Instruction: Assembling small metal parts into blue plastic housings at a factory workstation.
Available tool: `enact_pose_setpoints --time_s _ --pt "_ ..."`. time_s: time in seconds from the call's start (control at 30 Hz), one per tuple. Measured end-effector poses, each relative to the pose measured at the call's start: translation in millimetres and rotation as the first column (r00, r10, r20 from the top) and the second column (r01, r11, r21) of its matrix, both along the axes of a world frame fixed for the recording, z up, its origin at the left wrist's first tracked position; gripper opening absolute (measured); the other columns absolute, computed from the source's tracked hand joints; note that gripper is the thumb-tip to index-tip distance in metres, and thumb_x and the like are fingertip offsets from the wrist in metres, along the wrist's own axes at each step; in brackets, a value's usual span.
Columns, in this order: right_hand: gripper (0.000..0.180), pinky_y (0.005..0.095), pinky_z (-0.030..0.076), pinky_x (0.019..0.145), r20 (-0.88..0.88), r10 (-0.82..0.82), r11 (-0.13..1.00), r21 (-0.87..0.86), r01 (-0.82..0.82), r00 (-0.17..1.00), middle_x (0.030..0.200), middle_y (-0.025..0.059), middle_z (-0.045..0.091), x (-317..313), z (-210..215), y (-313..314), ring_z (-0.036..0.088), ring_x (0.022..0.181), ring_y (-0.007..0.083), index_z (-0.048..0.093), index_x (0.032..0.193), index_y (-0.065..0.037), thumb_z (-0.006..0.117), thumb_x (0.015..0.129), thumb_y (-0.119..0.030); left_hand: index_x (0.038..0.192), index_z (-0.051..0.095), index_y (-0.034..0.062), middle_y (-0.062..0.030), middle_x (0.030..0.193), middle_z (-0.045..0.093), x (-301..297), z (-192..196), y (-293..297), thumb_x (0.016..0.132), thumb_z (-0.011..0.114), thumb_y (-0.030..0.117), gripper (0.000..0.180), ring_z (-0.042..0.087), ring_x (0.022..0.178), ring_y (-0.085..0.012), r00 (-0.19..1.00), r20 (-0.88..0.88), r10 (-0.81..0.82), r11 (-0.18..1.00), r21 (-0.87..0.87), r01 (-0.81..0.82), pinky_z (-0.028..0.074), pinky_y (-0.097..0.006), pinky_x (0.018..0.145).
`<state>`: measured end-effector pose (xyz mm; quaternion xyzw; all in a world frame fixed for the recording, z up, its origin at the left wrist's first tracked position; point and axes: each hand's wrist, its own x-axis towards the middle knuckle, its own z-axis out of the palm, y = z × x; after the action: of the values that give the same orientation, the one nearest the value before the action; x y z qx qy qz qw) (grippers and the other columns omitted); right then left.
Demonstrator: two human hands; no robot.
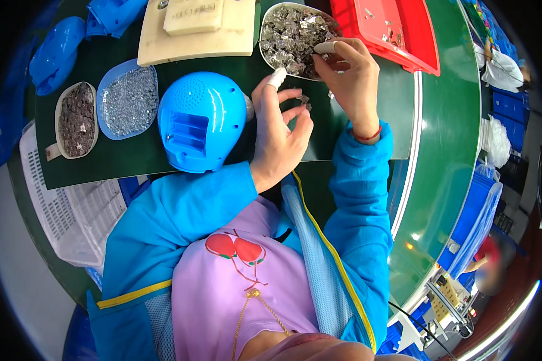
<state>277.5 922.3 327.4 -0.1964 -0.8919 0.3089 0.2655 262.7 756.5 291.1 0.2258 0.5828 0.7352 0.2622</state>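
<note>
Silver bits sit in the curled left hand; the half-closed right hand, hold unclear, seems mid-picking at the bowl; next needs fine pinching.

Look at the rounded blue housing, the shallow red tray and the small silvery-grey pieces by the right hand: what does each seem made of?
Rounded blue housing: likely glossy moulded plastic, from its sheen and smooth curves.
Shallow red tray: probably smooth plastic, given its even colour.
Small silvery-grey pieces: shiny, perhaps metal; they glint, though clear plastic is possible.
</note>
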Motion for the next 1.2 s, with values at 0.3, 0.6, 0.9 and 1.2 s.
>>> enact_pose_setpoints --time_s 0.3,0.6,0.9,1.2 --pt "0.023 0.0239 0.057 0.070 -0.011 -0.002 0.938 -0.347 -0.002 1.000 0.098 0.0089 0.067 61.6 -5.1 -19.0 0.066 0.076 0.0115 0.072 0.099 0.002 0.076 0.077 0.006 0.146 0.023 -0.0012 -0.0153 0.142 0.033 -2.9 1.3 1.1 0.089 0.053 -0.010 0.065 0.048 0.127 -0.0285 0.996 0.091 -0.019 0.999 0.044 0.015 0.044 -0.043 0.108" --pt "0.027 0.0271 0.057 0.075 -0.039 -0.123 0.947 -0.304 0.106 0.992 0.107 0.0110 0.070 87.0 -25.2 -28.1 0.069 0.084 0.0163 0.071 0.103 0.000 0.073 0.078 0.009 0.140 0.037 -0.0032 -0.0196 0.143 0.037 -1.3 7.2 -16.2 0.085 0.058 -0.007 0.059 0.045 0.131 -0.0352 0.929 -0.354 -0.108 0.990 -0.126 0.067 0.040 -0.048 0.110" --pt "0.022 0.0316 0.055 0.075 -0.048 -0.204 0.978 0.033 0.206 0.978 0.102 0.0109 0.069 95.0 -34.1 -41.9 0.069 0.088 0.0228 0.071 0.099 0.000 0.070 0.080 0.010 0.131 0.051 -0.0068 -0.0198 0.153 0.033 -0.3 2.7 -26.6 0.083 0.071 0.019 0.058 0.026 0.147 -0.0344 0.383 -0.729 -0.568 0.814 -0.567 0.128 0.028 -0.052 0.116" --pt "0.024 0.0331 0.053 0.073 -0.106 -0.278 0.955 0.075 0.287 0.955 0.114 0.0135 0.062 87.4 -37.7 -56.4 0.063 0.087 0.0232 0.072 0.099 -0.002 0.070 0.078 0.009 0.123 0.057 -0.0061 -0.0192 0.145 0.044 -7.8 15.5 -49.1 0.078 0.075 0.009 0.051 0.040 0.138 -0.0356 0.409 -0.784 -0.466 0.884 -0.396 0.248 0.039 -0.049 0.111"
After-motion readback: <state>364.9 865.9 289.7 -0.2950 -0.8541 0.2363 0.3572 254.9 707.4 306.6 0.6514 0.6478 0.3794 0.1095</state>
